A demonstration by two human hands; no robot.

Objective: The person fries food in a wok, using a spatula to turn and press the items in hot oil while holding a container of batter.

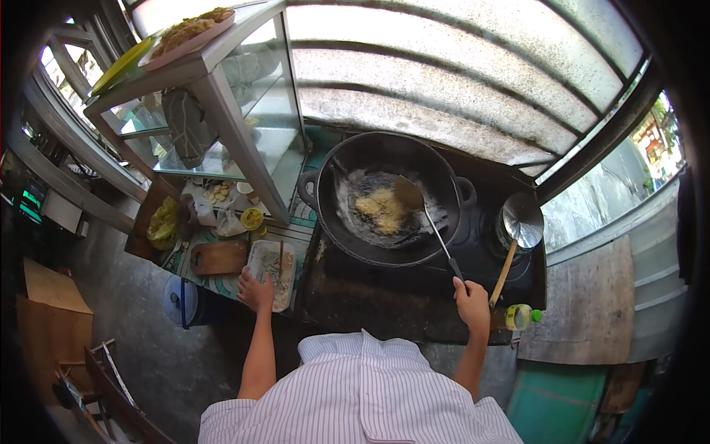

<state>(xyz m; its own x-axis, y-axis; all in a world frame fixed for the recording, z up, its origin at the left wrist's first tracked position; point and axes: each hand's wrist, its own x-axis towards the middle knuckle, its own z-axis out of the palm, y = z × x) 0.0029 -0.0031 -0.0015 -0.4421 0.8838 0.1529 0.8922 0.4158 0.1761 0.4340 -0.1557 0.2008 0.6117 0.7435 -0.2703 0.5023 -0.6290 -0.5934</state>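
My right hand (472, 305) is closed round the dark handle of a spatula (438, 235). The spatula's wide blade rests in a large black wok (325, 222), against the right edge of a golden frying piece (381, 210) in bubbling oil. At the near left corner of a clear plastic tub (284, 297), my left hand (256, 291) grips the rim, with the thumb toward the inside. The tub contains a pale, floury mixture, and a brown stick (281, 259) stands in it. Just left of the tub lies a wooden board (219, 257).
A strainer (522, 220) with a wooden handle lies over the right burner. Near it is a green-capped bottle (522, 317). A glass cabinet (255, 111) stands at left, topped by a plate of fried food (188, 35). Bags and a small yellow-filled cup (252, 218) crowd the left counter.
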